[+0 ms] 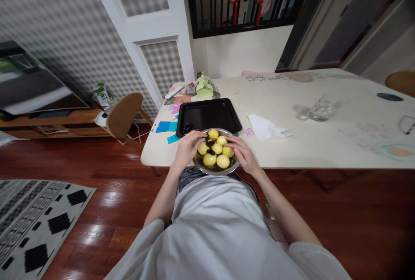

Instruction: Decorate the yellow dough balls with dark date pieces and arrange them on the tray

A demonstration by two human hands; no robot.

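A round metal bowl (216, 172) sits at the table's near edge, close to my body. It holds several round yellow fruits or potatoes (223, 161) and a few small dark oblong pieces (210, 143). My left hand (190, 145) is at the bowl's left rim, thumb and fingers drawn together; whatever they pinch is too small to make out. Over the right rim, my right hand (244, 154) has its fingers stretched toward the yellow pieces. Just beyond the bowl lies a black rectangular tray (210, 116), with some dark pieces (187, 128) in its near left corner.
Behind the tray are a green tissue box (204, 86) and a white remote (174, 92). To the right lie a crumpled white tissue (264, 127) and a clear glass (319, 110) on the drawn-on white table (324, 150). A wooden chair (125, 116) stands at left.
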